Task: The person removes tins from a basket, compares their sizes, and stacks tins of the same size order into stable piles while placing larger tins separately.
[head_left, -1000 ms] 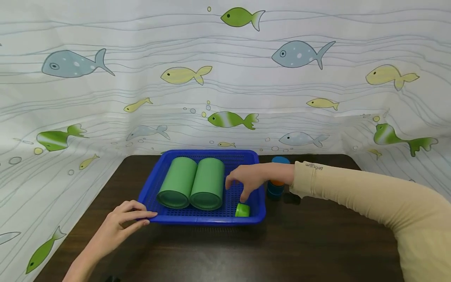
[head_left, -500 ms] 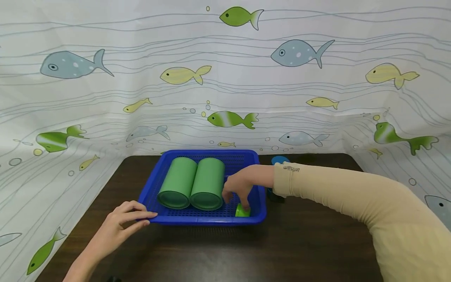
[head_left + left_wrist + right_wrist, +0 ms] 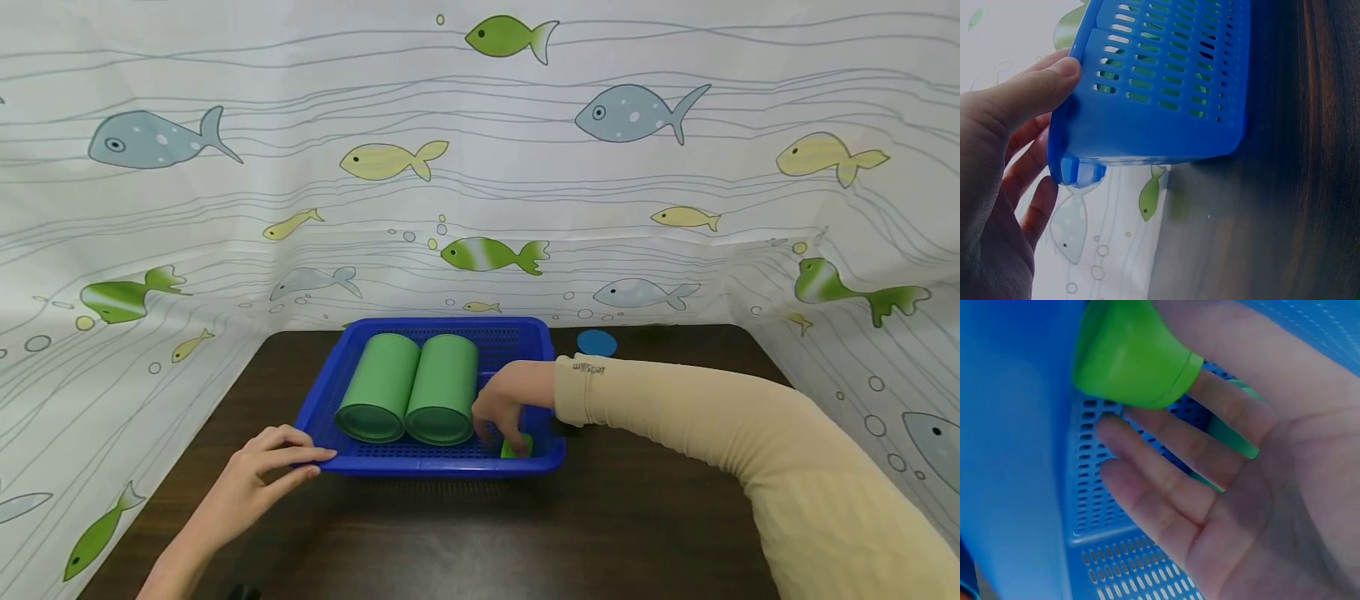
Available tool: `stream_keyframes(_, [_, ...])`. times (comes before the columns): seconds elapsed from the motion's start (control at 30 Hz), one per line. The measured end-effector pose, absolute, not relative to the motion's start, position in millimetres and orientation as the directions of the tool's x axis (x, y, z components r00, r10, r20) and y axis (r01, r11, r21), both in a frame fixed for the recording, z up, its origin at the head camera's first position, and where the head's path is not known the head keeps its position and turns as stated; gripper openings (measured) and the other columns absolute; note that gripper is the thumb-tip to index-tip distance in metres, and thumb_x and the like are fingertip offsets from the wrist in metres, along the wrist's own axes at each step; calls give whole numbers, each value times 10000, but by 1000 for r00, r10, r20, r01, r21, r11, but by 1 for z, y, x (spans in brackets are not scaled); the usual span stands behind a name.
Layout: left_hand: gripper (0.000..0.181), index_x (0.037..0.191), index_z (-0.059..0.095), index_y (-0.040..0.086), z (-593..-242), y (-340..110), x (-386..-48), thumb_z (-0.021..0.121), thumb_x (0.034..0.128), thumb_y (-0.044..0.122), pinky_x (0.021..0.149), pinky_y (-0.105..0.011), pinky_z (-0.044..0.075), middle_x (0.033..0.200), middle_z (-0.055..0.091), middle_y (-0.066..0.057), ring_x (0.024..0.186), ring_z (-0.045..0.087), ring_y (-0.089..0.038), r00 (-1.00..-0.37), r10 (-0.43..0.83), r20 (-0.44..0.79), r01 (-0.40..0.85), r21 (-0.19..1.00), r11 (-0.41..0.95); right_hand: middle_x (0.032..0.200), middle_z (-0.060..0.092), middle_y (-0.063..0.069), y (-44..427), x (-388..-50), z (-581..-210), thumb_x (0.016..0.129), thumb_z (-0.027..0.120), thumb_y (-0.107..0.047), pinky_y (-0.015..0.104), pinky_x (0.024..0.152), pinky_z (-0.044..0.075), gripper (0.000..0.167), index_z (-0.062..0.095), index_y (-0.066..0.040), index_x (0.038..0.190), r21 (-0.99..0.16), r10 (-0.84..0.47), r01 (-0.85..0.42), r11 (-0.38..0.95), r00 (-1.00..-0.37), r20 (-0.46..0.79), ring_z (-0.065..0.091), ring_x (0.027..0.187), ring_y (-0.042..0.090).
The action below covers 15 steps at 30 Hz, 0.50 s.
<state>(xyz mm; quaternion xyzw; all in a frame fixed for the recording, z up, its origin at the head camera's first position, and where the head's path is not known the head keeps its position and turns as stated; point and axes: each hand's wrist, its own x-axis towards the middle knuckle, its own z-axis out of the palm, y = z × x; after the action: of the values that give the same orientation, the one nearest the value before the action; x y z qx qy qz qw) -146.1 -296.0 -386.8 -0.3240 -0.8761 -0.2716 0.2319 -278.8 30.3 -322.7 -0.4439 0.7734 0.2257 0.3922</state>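
Observation:
The blue basket stands on the dark table. My left hand grips its front left corner; in the left wrist view, the thumb lies on the outer side of the rim and the fingers are behind it. My right hand reaches down inside the basket's right part. Its thumb touches a small bright green cup in the front right corner. In the right wrist view the other fingers are spread and fairly straight beside the cup; the index fingertip is hidden behind it.
Two large green cans lie side by side in the basket, left of my right hand. Behind my right forearm shows the blue top of something mostly hidden by the sleeve. A fish-printed sheet borders the table's back and sides.
My right hand has come left and down into the basket, its thumb now at the green cup. The sleeve now covers more of the blue-topped thing. My left hand keeps its place.

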Motion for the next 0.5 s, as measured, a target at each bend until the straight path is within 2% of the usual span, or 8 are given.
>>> stream_keyframes(0.1, [501,1034,786,199,-387,-296,-147,838,633,-97,823,-117,378,974,600,143,963,499,32,-664,446,600,708,313,634,1292,608,-41,29,-280,-327,792,842,-227,315,935,544,579,620,-270,1325,-20,-470,-829,559,-297,-831,633,959,71])
stream_keyframes(0.2, [506,1032,784,204,-386,-295,-147,841,627,-94,819,-125,381,977,601,145,961,503,24,-654,451,608,715,301,630,1137,611,-62,30,-281,-331,810,819,-179,316,913,544,555,621,-274,1320,-27,-446,-815,579,-288,-848,587,852,60])
stream_keyframes(0.3, [509,1032,783,218,-385,-295,-148,842,630,-90,819,-129,384,982,596,165,963,505,25,-658,452,602,710,297,638,1026,573,-72,32,-280,-334,819,805,-168,294,830,537,536,623,-268,1313,-26,-451,-829,559,-277,-848,529,781,60])
stream_keyframes(0.4, [509,1029,784,227,-384,-296,-147,842,633,-87,823,-129,382,988,588,188,965,502,35,-667,454,591,700,288,654,1058,597,-76,34,-278,-333,812,804,-158,278,800,520,540,628,-256,1313,-31,-477,-847,530,-268,-837,527,803,65])
stream_keyframes(0.5, [504,1023,785,220,-383,-296,-147,841,629,-90,823,-134,381,989,586,193,962,501,35,-666,456,590,699,280,658,1246,628,-73,37,-277,-330,810,799,-165,268,914,512,584,604,-251,1354,-33,-511,-873,487,-254,-822,580,1004,65])
